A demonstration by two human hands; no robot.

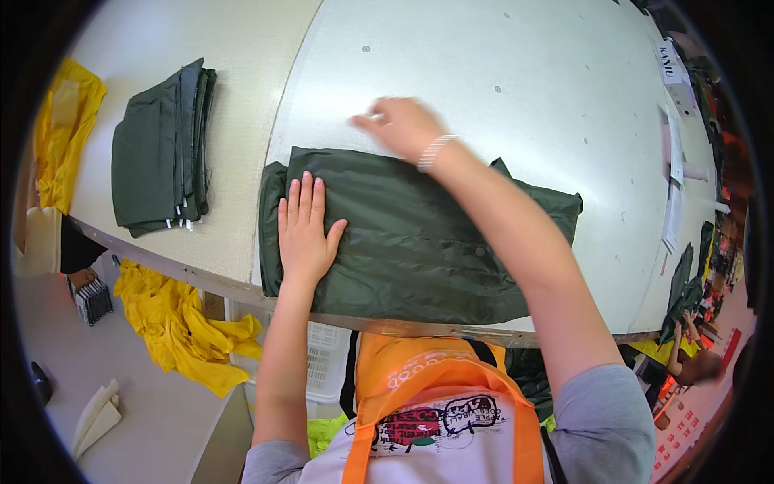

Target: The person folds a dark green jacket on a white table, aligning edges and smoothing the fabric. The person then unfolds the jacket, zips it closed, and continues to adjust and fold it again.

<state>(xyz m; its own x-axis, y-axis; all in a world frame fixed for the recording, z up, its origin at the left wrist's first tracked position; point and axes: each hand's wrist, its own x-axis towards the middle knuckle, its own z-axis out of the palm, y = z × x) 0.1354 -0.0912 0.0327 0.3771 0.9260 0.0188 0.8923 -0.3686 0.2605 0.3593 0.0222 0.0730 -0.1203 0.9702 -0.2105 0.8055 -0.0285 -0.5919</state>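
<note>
Head view: 1 dark green garment (403, 258) lies at your white table's (484, 48) near edge, with 1 stack of green cloth (149, 157) and 2 yellow cloths (177, 315) to the left. The garment's long axis runs left to right. Your left hand (305, 238) rests flat on its left end, 4 fingers close, thumb wide; your blurred right hand (401, 129) curls near its far edge, contents impossible to tell.

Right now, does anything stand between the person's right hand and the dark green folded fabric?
Nothing visible does. The blurred right hand is by the far edge of the dark green fabric, over the white tabletop; the left hand lies flat on its left part, off that path.
</note>
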